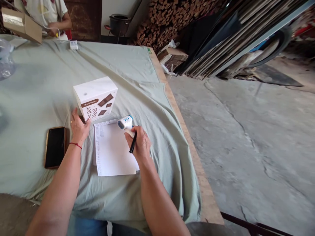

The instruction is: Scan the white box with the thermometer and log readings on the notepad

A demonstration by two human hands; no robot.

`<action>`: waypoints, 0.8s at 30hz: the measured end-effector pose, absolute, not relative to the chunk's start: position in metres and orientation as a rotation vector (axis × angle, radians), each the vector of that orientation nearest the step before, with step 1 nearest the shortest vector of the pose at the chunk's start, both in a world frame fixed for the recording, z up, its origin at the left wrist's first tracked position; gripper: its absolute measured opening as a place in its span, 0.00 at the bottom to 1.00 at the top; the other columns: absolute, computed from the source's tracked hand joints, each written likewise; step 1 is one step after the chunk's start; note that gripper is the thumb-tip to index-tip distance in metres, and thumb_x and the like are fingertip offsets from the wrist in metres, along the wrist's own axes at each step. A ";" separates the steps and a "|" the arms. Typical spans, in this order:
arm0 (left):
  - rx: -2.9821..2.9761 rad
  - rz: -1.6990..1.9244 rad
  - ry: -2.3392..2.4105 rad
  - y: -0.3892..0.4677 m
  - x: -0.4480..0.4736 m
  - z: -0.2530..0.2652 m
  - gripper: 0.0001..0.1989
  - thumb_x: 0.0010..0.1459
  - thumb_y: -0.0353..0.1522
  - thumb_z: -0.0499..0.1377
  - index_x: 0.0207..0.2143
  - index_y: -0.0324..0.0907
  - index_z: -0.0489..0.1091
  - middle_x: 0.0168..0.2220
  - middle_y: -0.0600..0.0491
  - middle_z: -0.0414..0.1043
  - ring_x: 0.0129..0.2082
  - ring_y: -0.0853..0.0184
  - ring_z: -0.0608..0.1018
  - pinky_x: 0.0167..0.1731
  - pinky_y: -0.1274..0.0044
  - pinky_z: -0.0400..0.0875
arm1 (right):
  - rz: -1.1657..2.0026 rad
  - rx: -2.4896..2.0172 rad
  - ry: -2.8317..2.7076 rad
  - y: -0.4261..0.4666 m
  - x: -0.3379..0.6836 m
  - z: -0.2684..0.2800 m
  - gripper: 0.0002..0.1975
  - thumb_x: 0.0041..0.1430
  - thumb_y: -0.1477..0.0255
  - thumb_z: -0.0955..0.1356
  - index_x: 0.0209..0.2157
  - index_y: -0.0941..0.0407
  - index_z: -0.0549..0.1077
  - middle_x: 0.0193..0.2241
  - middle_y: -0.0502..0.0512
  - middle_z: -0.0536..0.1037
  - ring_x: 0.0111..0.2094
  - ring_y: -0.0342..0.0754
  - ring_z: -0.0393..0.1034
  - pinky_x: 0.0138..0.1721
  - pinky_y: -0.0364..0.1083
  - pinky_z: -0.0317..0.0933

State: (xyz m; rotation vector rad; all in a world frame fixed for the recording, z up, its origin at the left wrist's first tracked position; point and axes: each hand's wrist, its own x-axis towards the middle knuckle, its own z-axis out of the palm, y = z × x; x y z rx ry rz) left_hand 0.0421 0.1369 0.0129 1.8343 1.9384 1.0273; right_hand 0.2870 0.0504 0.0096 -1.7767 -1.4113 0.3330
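Here the right hand [140, 144] is closed around a white and blue handheld thermometer gun [126, 124] and a black pen [133, 142], above a white sheet of lined paper [113, 154]. The left hand [79, 126] lies open, fingers touching the near corner of a white cardboard box with brown print [95, 96], which stands just beyond the paper. A black phone in a gold case [54, 147] lies left of that wrist. All rest on a pale green cloth [137, 75] over a wooden table. Another person's hand [52, 31] works at the far edge; stacked firewood [172, 16] and cracked concrete floor [246, 131] lie beyond.
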 end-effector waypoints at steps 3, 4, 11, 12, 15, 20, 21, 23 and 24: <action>1.812 0.667 2.067 0.128 0.046 0.028 0.51 0.50 0.38 0.66 0.71 0.36 0.44 0.71 0.32 0.49 0.73 0.44 0.52 0.70 0.51 0.45 | 0.245 -1.856 -1.517 0.051 0.291 0.009 0.10 0.59 0.61 0.65 0.35 0.53 0.69 0.33 0.56 0.76 0.38 0.54 0.69 0.40 0.51 0.61; 1.829 0.553 2.041 0.126 0.047 0.033 0.54 0.49 0.39 0.67 0.71 0.35 0.42 0.72 0.32 0.47 0.73 0.44 0.49 0.71 0.52 0.42 | 0.217 -1.842 -1.523 0.050 0.289 0.011 0.11 0.60 0.60 0.64 0.36 0.53 0.70 0.35 0.58 0.77 0.39 0.55 0.69 0.41 0.52 0.62; 1.832 0.182 1.904 0.120 0.047 0.043 0.74 0.39 0.48 0.73 0.73 0.34 0.26 0.75 0.32 0.24 0.75 0.48 0.32 0.71 0.54 0.28 | 0.640 -1.427 -1.323 0.035 0.233 0.025 0.17 0.62 0.62 0.62 0.41 0.54 0.79 0.30 0.53 0.77 0.30 0.47 0.70 0.33 0.47 0.65; 1.836 0.170 1.903 0.120 0.047 0.043 0.76 0.38 0.48 0.73 0.73 0.33 0.25 0.74 0.32 0.23 0.74 0.47 0.31 0.71 0.54 0.28 | 0.733 -1.408 -1.286 0.034 0.225 0.022 0.15 0.59 0.63 0.63 0.39 0.54 0.79 0.27 0.51 0.76 0.27 0.46 0.69 0.30 0.46 0.64; 1.851 0.164 1.898 0.119 0.050 0.041 0.78 0.36 0.48 0.74 0.72 0.33 0.23 0.74 0.31 0.22 0.74 0.47 0.31 0.70 0.53 0.27 | 0.898 -1.392 -1.197 0.038 0.211 0.008 0.11 0.49 0.65 0.66 0.31 0.55 0.76 0.22 0.48 0.73 0.22 0.43 0.63 0.26 0.44 0.60; 1.852 0.144 1.899 0.119 0.051 0.038 0.79 0.34 0.47 0.75 0.72 0.33 0.23 0.74 0.32 0.21 0.74 0.46 0.30 0.70 0.53 0.26 | 0.957 -1.412 -1.179 0.046 0.211 -0.008 0.09 0.47 0.64 0.65 0.28 0.54 0.72 0.18 0.45 0.68 0.19 0.42 0.58 0.22 0.42 0.55; 1.855 0.146 1.899 0.120 0.051 0.037 0.79 0.34 0.47 0.75 0.73 0.33 0.23 0.74 0.32 0.21 0.74 0.46 0.30 0.70 0.53 0.27 | 0.948 -1.418 -1.205 0.047 0.212 -0.010 0.09 0.48 0.63 0.65 0.28 0.54 0.72 0.18 0.45 0.68 0.19 0.42 0.58 0.23 0.43 0.55; 1.863 0.160 1.897 0.120 0.051 0.036 0.80 0.34 0.47 0.75 0.73 0.34 0.23 0.74 0.32 0.22 0.74 0.44 0.31 0.70 0.53 0.27 | 0.921 -1.423 -1.260 0.047 0.212 -0.012 0.09 0.49 0.63 0.65 0.28 0.53 0.72 0.19 0.45 0.69 0.21 0.42 0.59 0.24 0.43 0.56; 1.866 0.166 1.895 0.120 0.051 0.036 0.80 0.34 0.48 0.75 0.73 0.35 0.23 0.74 0.32 0.23 0.74 0.44 0.31 0.70 0.52 0.27 | 0.909 -1.424 -1.283 0.047 0.212 -0.013 0.09 0.49 0.63 0.65 0.29 0.53 0.72 0.19 0.46 0.69 0.21 0.43 0.60 0.25 0.43 0.57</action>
